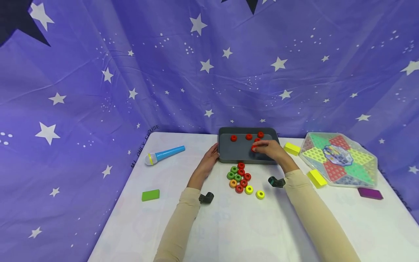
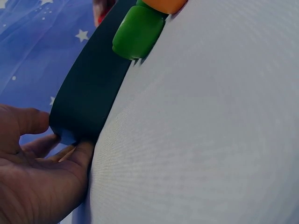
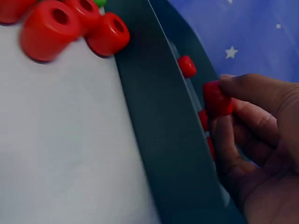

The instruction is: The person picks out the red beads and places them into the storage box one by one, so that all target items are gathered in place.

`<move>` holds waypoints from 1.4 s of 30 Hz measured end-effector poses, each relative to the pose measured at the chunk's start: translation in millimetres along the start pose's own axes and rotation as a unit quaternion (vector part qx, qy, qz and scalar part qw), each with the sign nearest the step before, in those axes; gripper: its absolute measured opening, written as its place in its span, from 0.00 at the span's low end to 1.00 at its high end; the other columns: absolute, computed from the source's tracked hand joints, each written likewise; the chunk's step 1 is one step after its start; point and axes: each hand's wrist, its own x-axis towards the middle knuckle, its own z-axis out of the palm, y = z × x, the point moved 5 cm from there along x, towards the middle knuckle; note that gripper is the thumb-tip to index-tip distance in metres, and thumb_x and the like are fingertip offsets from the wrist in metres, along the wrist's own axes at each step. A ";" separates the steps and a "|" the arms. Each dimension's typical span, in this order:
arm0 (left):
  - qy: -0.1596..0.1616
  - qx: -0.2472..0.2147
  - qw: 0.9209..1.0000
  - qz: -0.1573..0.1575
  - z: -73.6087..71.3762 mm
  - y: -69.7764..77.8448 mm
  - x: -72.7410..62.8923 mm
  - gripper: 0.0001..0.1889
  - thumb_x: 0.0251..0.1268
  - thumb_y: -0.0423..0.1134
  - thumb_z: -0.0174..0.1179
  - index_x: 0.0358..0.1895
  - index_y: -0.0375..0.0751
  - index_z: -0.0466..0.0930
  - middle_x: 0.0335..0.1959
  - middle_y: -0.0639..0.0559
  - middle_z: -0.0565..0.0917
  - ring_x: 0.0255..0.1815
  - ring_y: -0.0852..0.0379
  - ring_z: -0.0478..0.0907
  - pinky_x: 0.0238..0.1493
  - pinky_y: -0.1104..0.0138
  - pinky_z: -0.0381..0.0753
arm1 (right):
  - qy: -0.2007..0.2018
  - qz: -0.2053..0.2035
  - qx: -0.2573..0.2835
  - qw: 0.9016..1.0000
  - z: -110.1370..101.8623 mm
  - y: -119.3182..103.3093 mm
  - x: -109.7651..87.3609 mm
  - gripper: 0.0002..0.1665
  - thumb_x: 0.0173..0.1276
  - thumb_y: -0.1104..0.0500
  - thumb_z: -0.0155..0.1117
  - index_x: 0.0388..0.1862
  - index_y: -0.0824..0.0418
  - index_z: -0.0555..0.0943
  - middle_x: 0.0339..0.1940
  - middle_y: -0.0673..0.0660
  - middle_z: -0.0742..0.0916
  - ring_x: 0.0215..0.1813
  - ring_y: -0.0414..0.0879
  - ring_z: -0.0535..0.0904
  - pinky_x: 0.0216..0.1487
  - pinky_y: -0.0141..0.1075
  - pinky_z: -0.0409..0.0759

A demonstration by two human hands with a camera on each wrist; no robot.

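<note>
In the head view, a dark grey tray point(image 1: 247, 161) lies at the back of the table with several red beads point(image 1: 234, 138) inside. My left hand point(image 1: 209, 160) grips its front left corner; the left wrist view has the thumb at the rim and the fingers by the base. Over the tray's right part, my right hand point(image 1: 269, 150) pinches a red bead point(image 3: 217, 99) between thumb and fingers. Just in front of the tray sits a cluster of red beads point(image 1: 241, 172), green beads point(image 1: 230, 175), an orange bead point(image 1: 233, 183) and yellow beads point(image 1: 260, 194).
A blue toy microphone point(image 1: 168, 153) and a green block point(image 1: 150, 195) lie on the left. To the right are two yellow blocks point(image 1: 316, 178), a hexagonal game box point(image 1: 338, 160) and a purple block point(image 1: 370, 193). A purple star-patterned cloth point(image 1: 183, 72) hangs behind the table.
</note>
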 end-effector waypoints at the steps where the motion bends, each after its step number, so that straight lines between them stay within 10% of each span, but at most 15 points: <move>1: -0.002 0.001 1.000 0.000 1.0 -0.1 -0.1 0.30 0.74 0.27 0.40 0.77 0.44 0.51 0.76 0.46 0.56 0.76 0.52 0.54 0.75 0.58 0.57 | -0.003 0.003 -0.004 1.000 0.2 -1.2 3.6 0.24 0.65 0.52 0.66 0.57 0.60 0.80 0.59 0.61 0.80 0.57 0.55 0.76 0.60 0.49 0.75; 27: -0.013 0.005 1.000 -0.003 7.8 -1.2 0.1 0.30 0.74 0.28 0.41 0.77 0.45 0.50 0.77 0.47 0.55 0.77 0.52 0.52 0.75 0.57 0.55 | 0.039 0.060 -0.127 0.989 -4.7 -18.2 47.5 0.19 0.64 0.55 0.66 0.49 0.66 0.83 0.38 0.55 0.85 0.42 0.47 0.75 0.42 0.34 0.73; 42: -0.008 0.003 1.000 0.005 -0.2 -0.4 -1.3 0.30 0.75 0.27 0.41 0.77 0.44 0.51 0.77 0.46 0.55 0.77 0.52 0.52 0.75 0.58 0.56 | 0.060 0.073 -0.159 0.983 5.4 -22.5 50.7 0.20 0.61 0.52 0.68 0.48 0.62 0.83 0.48 0.59 0.84 0.45 0.49 0.75 0.46 0.37 0.73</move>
